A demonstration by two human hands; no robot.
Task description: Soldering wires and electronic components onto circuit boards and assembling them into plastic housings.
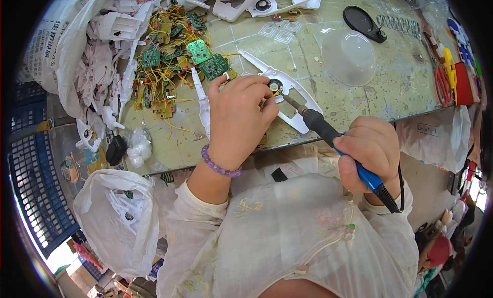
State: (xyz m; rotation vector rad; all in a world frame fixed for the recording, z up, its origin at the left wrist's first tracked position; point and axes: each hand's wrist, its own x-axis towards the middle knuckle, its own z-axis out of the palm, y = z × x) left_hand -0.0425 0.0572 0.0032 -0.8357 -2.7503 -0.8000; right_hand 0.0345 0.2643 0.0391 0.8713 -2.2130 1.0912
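Note:
My right hand (374, 149) grips a soldering iron (321, 126) with a blue and black handle. Its metal tip reaches down to a small round black speaker (276, 86) set in a white plastic frame (306, 99). Bent over the left side of that frame is my left hand (241, 105), fingers drawn together at the speaker beside a bit of yellow wire. What its fingertips pinch is mostly hidden. Green circuit boards (214, 67) with yellow wires lie just beyond my left hand, and a slim white plastic piece (201, 105) lies to its left.
White plastic parts (110, 56) are heaped at the left. More white frames (262, 5) lie along the far edge. At the right are a clear dome (349, 56), a black round-ended piece (362, 22), a coiled spring (400, 25) and red-handled pliers (442, 85). A white bag (115, 231) hangs below the table.

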